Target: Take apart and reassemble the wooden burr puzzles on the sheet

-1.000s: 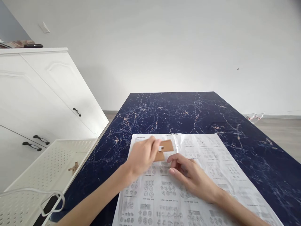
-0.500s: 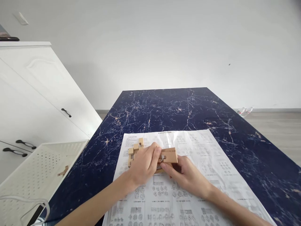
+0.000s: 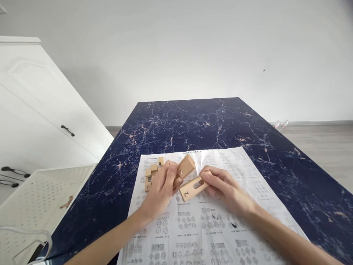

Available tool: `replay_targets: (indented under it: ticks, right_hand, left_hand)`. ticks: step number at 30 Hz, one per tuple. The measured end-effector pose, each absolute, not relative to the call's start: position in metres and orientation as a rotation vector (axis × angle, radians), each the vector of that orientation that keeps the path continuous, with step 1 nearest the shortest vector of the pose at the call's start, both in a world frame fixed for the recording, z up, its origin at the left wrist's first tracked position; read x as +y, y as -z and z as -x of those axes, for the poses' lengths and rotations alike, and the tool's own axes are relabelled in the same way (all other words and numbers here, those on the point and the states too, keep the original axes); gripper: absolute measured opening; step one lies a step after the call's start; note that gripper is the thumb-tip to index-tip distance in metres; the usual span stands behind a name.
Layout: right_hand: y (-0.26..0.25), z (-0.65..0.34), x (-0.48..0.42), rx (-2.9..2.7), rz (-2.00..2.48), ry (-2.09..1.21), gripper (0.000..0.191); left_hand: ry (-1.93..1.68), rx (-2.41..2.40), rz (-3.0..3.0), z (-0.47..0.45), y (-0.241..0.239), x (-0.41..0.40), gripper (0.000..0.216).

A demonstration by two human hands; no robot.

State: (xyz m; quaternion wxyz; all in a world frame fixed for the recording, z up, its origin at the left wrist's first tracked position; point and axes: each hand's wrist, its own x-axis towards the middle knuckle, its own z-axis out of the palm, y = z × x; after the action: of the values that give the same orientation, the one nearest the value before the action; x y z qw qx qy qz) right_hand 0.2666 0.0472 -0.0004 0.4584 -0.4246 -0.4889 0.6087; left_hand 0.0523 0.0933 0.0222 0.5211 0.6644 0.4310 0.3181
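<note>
My left hand (image 3: pixel 161 187) is closed on a light wooden puzzle block (image 3: pixel 186 166), held tilted above a printed instruction sheet (image 3: pixel 209 228). My right hand (image 3: pixel 224 189) pinches a second wooden bar (image 3: pixel 192 189) with a slot and a "Z" mark, just below and right of the first. The two pieces are apart. Several more notched wooden pieces (image 3: pixel 152 175) lie on the sheet to the left of my left hand.
The sheet lies on a dark blue marbled table (image 3: pixel 193 121). A white perforated tray (image 3: pixel 35 198) with one small wooden piece (image 3: pixel 66 202) stands at the left, beside a white cabinet (image 3: pixel 33 110). A white wall is behind.
The two wooden pieces, joined half a second ago, have come apart, one in each hand. The view has tilted down and the loose pieces at left have come into sight.
</note>
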Motion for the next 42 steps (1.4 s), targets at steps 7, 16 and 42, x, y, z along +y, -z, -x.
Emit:
replay_targets:
  ticks: [7, 16, 42]
  right_hand:
    - [0.006, -0.276, 0.054, -0.926, 0.880, -1.587, 0.054]
    - [0.002, -0.278, 0.061, -0.789, 0.946, -1.477, 0.054]
    - [0.008, -0.273, 0.060, -0.898, 1.252, -1.086, 0.044]
  left_hand:
    - [-0.580, 0.999, -1.533, -0.056, -0.013, 0.086, 0.044]
    - [-0.489, 1.059, -1.650, -0.055, -0.012, 0.087, 0.040]
    - [-0.683, 1.049, -1.574, -0.056, -0.011, 0.087, 0.032]
